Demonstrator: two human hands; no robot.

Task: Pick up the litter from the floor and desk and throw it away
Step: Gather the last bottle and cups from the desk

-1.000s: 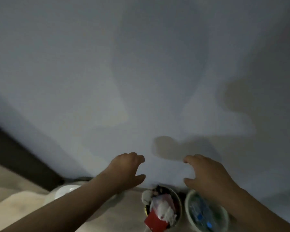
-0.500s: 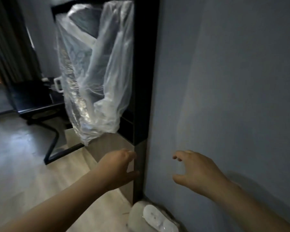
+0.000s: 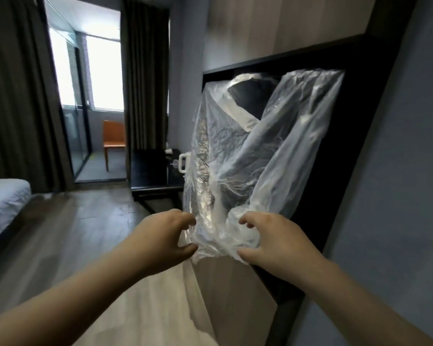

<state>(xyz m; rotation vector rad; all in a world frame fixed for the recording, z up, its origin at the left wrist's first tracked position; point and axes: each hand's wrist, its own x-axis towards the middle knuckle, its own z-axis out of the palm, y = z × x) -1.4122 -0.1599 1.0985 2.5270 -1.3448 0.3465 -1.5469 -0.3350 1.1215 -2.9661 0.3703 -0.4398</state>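
While aloft, bag (image 3: 255,158) beside right hand (image 3: 270,237).

plastic bag (image 3: 260,158) hangs in wall niche (image 3: 355,146) | bed (image 3: 3,203) far left | chair (image 3: 114,136) far behind

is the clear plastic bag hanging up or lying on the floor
Hanging. The clear plastic bag drapes down from high in the dark frame, its bunched lower end between the left hand and right hand; grip unclear.

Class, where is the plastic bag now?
The bag hangs centre-right in the head view, in the dark alcove, its bottom between the left hand and right hand.
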